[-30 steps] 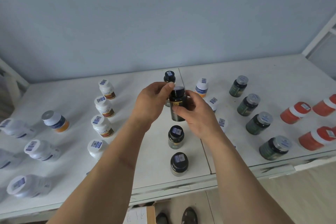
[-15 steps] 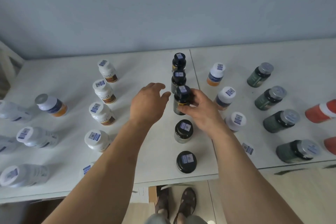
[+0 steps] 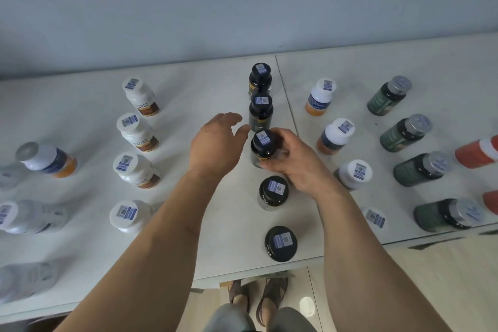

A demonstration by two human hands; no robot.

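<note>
A black pill bottle (image 3: 262,146) with a blue sticker on its cap stands third in a middle column of black bottles on the white table (image 3: 215,223). My right hand (image 3: 293,161) grips it from the right, fingers curled round its body. My left hand (image 3: 215,143) hovers just left of the bottle, fingers relaxed and apart from it. Two black bottles (image 3: 260,110) stand behind it, and two wider black-capped jars (image 3: 273,191) stand in front.
A column of white bottles (image 3: 136,132) stands at the left, with more lying at the far left. White-capped orange bottles (image 3: 334,134), green bottles (image 3: 405,133) and red bottles (image 3: 477,152) fill the right. The table's front edge lies near my feet.
The black bottle has come down from mid-air to its place in the column. My left hand let go of it and drew back to the left.
</note>
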